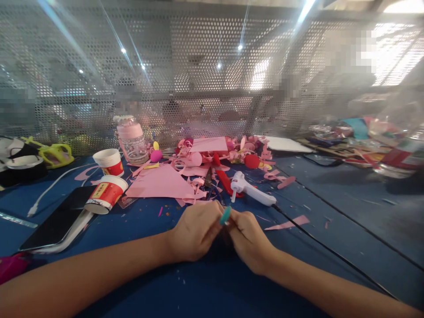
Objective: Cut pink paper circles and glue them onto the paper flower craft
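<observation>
My left hand and my right hand meet at the middle of the blue table, fingers curled and pressed together. Between their fingertips sticks up a small teal piece; both hands pinch it, and the rest of it is hidden. Just beyond the hands lies a white glue gun with its black cord running off to the right. Pink paper sheets and scraps spread behind it.
A paper cup lies on its side by a dark phone; another cup stands behind it. A pink bottle stands by a perforated metal screen. Clutter fills the right.
</observation>
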A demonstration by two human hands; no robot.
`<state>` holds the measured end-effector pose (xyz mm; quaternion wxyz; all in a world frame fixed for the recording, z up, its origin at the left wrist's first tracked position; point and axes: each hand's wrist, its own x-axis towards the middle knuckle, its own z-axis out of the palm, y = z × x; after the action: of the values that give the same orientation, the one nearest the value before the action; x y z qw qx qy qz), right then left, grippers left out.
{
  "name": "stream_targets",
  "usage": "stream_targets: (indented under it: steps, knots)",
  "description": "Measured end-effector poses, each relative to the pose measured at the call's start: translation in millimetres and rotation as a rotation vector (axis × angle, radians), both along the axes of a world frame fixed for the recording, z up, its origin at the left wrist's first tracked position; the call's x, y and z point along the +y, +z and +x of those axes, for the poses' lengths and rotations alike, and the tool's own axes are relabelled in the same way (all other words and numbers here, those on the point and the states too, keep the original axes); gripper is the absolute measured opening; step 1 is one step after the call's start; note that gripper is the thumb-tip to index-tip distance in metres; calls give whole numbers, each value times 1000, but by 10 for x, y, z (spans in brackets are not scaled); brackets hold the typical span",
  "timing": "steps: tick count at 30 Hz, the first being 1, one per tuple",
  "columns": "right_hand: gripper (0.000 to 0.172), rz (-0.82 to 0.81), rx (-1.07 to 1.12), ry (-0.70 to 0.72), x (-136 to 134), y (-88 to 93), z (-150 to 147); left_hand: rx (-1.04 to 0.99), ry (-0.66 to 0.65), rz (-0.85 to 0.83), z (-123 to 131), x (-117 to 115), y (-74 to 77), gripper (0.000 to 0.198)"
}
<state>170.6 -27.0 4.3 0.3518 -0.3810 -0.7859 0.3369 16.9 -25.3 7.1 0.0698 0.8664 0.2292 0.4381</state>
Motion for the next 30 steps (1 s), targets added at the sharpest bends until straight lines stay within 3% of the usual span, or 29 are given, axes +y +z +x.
stream_targets:
  steps: [3, 5, 8, 13, 17, 25, 30]
  knots:
    - [44, -76, 54, 23, -45, 65, -33, -325, 223, -353, 1, 67, -39, 26]
    - [48, -106, 81, 26, -60, 90, -49, -491, 274, -521, 20, 126, -57, 25]
    - [49, -165, 127, 16, -51, 89, -52, -582, 218, -632, 47, 189, -64, 21]
    - [47, -258, 234, -55, 6, 43, -24, -504, 20, -814, 39, 207, -48, 35]
    - [42, -237, 291, -66, 38, 36, -15, -469, -65, -851, 27, 188, -20, 38]
    - [33, -131, 167, 62, 27, 57, 29, -265, -70, -787, 42, 172, -38, 37]
    - [39, -68, 208, 32, 61, 75, 50, -264, -163, -871, 32, 168, -8, 35]
